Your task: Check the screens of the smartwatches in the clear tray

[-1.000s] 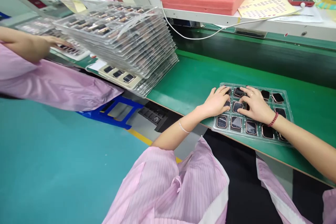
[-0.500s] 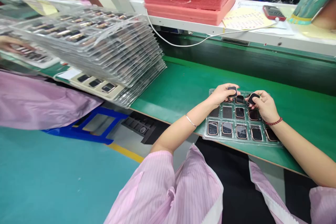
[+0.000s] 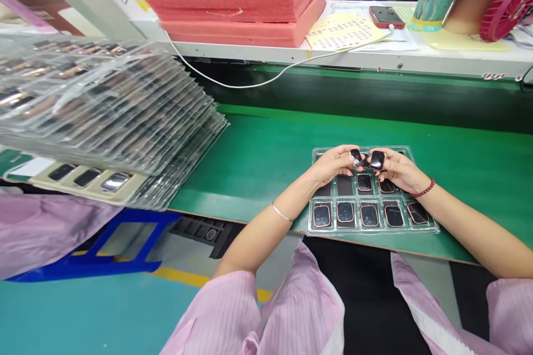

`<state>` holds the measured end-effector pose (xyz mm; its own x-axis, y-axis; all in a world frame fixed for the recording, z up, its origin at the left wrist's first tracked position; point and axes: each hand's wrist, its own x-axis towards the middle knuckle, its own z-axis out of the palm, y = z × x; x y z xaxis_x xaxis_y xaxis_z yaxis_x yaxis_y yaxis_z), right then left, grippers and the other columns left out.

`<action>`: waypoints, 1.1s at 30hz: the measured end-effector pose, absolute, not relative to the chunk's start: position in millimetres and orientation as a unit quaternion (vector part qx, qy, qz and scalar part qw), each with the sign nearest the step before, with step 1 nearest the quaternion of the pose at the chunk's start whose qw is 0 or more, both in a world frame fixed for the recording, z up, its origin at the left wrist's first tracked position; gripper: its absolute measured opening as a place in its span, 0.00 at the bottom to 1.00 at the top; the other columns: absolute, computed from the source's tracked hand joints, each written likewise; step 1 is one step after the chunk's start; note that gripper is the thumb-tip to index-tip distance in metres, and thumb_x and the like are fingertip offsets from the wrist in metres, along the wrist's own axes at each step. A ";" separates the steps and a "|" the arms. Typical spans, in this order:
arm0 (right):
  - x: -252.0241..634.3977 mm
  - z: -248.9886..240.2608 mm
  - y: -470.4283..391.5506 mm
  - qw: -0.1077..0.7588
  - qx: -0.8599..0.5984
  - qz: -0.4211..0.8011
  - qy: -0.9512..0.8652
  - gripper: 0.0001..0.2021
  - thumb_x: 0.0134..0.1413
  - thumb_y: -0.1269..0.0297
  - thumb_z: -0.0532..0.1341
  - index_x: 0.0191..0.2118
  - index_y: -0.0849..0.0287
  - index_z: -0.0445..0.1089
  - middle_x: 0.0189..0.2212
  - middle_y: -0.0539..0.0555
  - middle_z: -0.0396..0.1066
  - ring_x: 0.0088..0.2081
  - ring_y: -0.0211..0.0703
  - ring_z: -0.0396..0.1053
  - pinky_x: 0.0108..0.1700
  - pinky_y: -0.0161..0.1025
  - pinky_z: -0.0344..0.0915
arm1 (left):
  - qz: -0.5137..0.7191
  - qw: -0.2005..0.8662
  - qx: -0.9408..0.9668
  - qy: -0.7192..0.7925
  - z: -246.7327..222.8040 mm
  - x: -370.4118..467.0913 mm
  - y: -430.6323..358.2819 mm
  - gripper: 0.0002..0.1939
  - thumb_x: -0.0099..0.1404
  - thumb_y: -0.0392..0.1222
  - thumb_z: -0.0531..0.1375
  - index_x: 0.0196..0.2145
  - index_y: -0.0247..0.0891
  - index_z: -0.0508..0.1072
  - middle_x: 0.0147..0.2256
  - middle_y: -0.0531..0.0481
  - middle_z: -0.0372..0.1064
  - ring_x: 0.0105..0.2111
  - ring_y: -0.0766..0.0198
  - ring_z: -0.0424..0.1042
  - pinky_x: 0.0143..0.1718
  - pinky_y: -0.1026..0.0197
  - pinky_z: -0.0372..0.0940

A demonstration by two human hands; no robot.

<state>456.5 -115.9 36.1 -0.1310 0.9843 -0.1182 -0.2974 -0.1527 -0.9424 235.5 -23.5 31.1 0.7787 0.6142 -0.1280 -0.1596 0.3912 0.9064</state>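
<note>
My left hand (image 3: 336, 165) pinches a smartwatch case (image 3: 356, 157) with a dark glass face, tilted on its side. Close beside it, my right hand (image 3: 402, 171) grips a second watch case (image 3: 377, 160), its black face turned up toward me. Both hands are over the back rows of a clear plastic tray (image 3: 310, 222). Along the tray's front row lie several watch cases, among them one at the left corner (image 3: 322, 215). Behind them another case (image 3: 364, 182) sits in its pocket, and a pocket to its left (image 3: 344, 185) holds no case. My hands hide part of the back row.
A tall, leaning stack of filled clear trays (image 3: 166, 116) stands on the green bench (image 3: 258, 150) at left, above a cream tray (image 3: 129, 191) of watch cases. Red foam trays (image 3: 233, 25), a phone (image 3: 386, 17) and a pink fan (image 3: 506, 11) rest on the shelf. A white cable (image 3: 250, 86) hangs below.
My view has turned to the right. My hands have come closer together, and both watch cases have been tilted to new angles while still held.
</note>
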 end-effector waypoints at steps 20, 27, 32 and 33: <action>452.0 26.0 -114.0 0.537 -0.492 0.474 -0.495 0.22 0.56 0.64 0.64 0.57 0.53 0.68 0.50 0.56 0.76 0.40 0.44 0.78 0.37 0.42 0.79 | 0.275 0.714 0.573 0.295 44.2 258.3 -21.8 0.28 0.52 0.25 0.58 0.52 0.34 0.68 0.42 0.45 0.76 0.36 0.64 0.77 0.27 0.68 0.67; 450.8 25.5 -114.4 0.534 -0.487 0.466 -0.510 0.20 0.51 0.69 0.65 0.52 0.56 0.70 0.44 0.55 0.79 0.34 0.41 0.77 0.32 0.38 0.77 | 0.293 0.669 0.618 0.291 25.2 262.3 -32.0 0.24 0.54 0.26 0.55 0.49 0.34 0.69 0.40 0.47 0.75 0.35 0.65 0.77 0.27 0.69 0.66; 449.1 31.4 -116.4 0.539 -0.482 0.488 -0.489 0.14 0.56 0.61 0.67 0.48 0.57 0.73 0.40 0.55 0.80 0.30 0.39 0.76 0.30 0.35 0.75 | 0.300 0.641 0.647 0.285 24.3 259.7 -30.3 0.13 0.65 0.39 0.58 0.47 0.34 0.71 0.37 0.46 0.74 0.32 0.65 0.76 0.26 0.68 0.67; 449.0 32.1 -116.7 0.539 -0.482 0.489 -0.488 0.13 0.56 0.59 0.67 0.46 0.57 0.74 0.39 0.55 0.80 0.29 0.39 0.76 0.29 0.35 0.74 | 0.303 0.634 0.652 0.285 23.7 259.6 -29.8 0.12 0.66 0.41 0.58 0.46 0.34 0.72 0.37 0.47 0.74 0.31 0.65 0.76 0.26 0.68 0.67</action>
